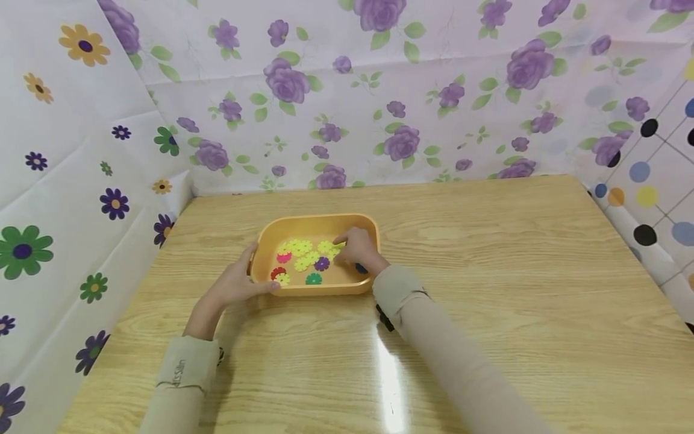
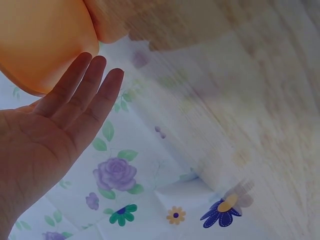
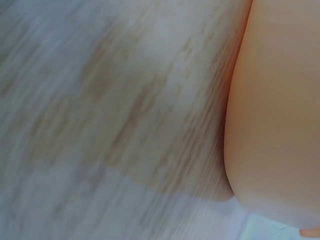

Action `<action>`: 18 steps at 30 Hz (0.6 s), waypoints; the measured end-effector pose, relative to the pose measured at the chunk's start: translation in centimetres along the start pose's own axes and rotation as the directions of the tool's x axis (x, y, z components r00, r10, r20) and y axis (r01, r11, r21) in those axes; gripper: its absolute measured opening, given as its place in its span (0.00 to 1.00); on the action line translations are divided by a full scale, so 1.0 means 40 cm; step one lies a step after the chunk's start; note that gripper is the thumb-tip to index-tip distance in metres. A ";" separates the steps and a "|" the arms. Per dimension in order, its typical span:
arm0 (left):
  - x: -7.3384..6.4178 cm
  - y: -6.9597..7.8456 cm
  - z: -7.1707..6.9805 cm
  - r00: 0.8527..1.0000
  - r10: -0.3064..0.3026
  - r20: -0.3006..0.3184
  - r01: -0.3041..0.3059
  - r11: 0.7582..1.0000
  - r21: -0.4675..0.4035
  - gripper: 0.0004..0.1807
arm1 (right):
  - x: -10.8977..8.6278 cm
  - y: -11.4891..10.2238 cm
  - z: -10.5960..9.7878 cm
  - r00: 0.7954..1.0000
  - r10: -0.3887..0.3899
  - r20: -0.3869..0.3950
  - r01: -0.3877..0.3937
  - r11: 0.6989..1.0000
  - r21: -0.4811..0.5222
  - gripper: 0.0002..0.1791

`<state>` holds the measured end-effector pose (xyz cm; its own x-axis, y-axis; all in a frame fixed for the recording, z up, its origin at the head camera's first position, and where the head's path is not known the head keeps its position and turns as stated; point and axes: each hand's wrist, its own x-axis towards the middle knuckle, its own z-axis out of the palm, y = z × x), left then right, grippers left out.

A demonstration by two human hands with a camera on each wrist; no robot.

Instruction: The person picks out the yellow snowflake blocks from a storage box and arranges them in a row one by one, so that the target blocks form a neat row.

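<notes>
An orange plastic tray (image 1: 314, 291) stands on the table with several flower-shaped plastic discs lying inside, mostly yellow discs (image 1: 300, 247). Among them are a purple disc (image 1: 321, 263), a green disc (image 1: 313, 278), a pink disc (image 1: 284, 257) and a red disc (image 1: 278, 273). My left hand (image 1: 238, 282) steadies the tray's left end, thumb along the front rim; in the left wrist view its straight fingers (image 2: 75, 95) touch the outer wall. Inside the tray's right side, my right hand (image 1: 358, 248) reaches to the yellow discs; whether it pinches one is unclear. The right wrist view shows only the tray wall (image 3: 275, 110) and table.
The wood-grain table (image 1: 488, 271) extends to the right and in front of the tray. A purple-flowered sheet (image 1: 401, 108) hangs behind it, a daisy-patterned sheet (image 1: 70, 199) on the left and a dotted sheet (image 1: 667, 175) on the right. A dark disc (image 1: 361, 268) lies near my right wrist.
</notes>
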<state>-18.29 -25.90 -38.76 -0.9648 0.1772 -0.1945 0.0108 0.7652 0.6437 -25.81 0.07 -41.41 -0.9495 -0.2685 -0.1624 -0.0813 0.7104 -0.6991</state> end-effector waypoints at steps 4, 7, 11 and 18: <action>-0.002 -0.002 0.001 1.000 0.013 -0.006 -0.013 1.000 0.001 0.60 | -0.003 -0.006 -0.002 1.000 0.012 0.002 -0.012 0.999 -0.037 0.21; -0.003 -0.002 0.001 1.000 0.031 -0.005 -0.031 1.000 -0.004 0.59 | -0.004 -0.009 -0.003 1.000 0.003 0.001 -0.003 0.997 -0.081 0.20; -0.003 0.001 0.002 0.999 0.035 -0.006 -0.035 0.999 -0.011 0.59 | -0.004 -0.010 -0.003 1.000 -0.005 0.004 0.006 0.992 -0.123 0.21; -0.004 -0.002 0.002 1.000 0.003 -0.002 -0.003 1.000 -0.011 0.60 | 0.006 -0.006 0.004 1.000 -0.013 0.001 0.013 0.987 -0.163 0.19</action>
<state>-18.10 -25.94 -38.82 -0.9653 0.1779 -0.1911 0.0104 0.7577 0.6525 -25.97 -0.27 -41.40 -0.9480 -0.2787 -0.1540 -0.1421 0.8032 -0.5785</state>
